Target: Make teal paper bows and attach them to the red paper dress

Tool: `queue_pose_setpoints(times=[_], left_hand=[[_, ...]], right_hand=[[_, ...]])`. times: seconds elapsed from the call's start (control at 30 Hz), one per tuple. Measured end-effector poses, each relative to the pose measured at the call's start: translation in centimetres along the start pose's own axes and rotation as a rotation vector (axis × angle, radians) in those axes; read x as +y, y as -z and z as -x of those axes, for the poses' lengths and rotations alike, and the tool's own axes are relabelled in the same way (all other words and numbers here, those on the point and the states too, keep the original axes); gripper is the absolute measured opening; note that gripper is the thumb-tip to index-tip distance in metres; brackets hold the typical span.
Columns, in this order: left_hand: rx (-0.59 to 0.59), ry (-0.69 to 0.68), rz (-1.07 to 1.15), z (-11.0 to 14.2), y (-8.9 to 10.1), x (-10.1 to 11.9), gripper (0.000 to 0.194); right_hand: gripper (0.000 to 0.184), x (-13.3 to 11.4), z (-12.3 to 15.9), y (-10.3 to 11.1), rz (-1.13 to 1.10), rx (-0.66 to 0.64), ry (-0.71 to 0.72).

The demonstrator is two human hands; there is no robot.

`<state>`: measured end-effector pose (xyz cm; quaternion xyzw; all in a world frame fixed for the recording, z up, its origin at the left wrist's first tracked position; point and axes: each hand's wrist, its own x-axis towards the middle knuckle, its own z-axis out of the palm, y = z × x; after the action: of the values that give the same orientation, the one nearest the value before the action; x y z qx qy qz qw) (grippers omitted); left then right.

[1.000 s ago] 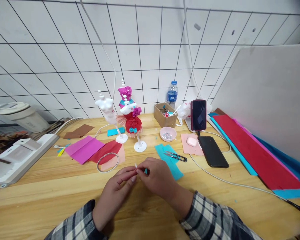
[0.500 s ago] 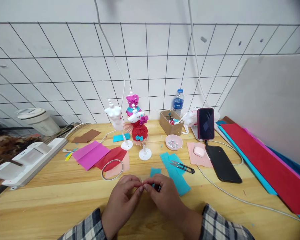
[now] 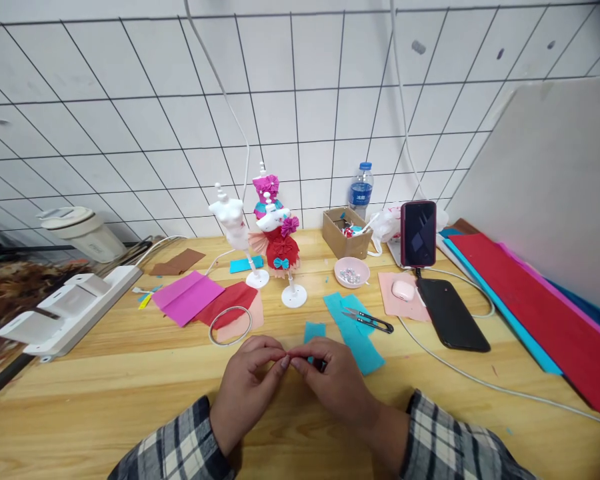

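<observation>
My left hand (image 3: 250, 387) and my right hand (image 3: 340, 383) meet at their fingertips above the table's front middle. Both are closed in a pinch, and whatever sits between the tips is too small to name. Something dark shows under my right fingers, mostly hidden. Just beyond that hand lie a small blue paper square (image 3: 315, 331), longer blue paper strips (image 3: 363, 350) and black thread snips (image 3: 367, 320). A metal ring (image 3: 231, 325) rests on red paper (image 3: 227, 301) and pink paper beyond my left hand. Farther back stands a mini mannequin (image 3: 283, 250) in a red paper dress.
Behind are a bare white mannequin (image 3: 229, 217), a magenta-dressed one (image 3: 266, 189), a pink bowl of beads (image 3: 351, 273), a cardboard box (image 3: 347, 241) and a water bottle (image 3: 361, 190). Phones (image 3: 453, 313) and a cable lie right; a power strip (image 3: 83, 310) lies left.
The view has tipped downward a little, so the table things appear higher in the picture. Both hands stay together in the same pinch, with the fingertips shifted only slightly.
</observation>
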<state>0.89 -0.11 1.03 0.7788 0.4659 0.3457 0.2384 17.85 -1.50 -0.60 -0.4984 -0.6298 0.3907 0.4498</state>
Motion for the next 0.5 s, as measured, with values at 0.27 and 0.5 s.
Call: queue_pose_setpoints(times=[0.27,0.5], left_hand=[[-0.028,0.030,0.021,-0.06,0.00,0.19,0.020],[-0.032,0.040,0.037,-0.02,-0.08,0.24,0.019]], right_hand=[[0.018,0.40,-0.13,0.21,0.007,-0.028,-0.022],[0.017,0.36,-0.10,0.27,0.048,-0.021,0.004]])
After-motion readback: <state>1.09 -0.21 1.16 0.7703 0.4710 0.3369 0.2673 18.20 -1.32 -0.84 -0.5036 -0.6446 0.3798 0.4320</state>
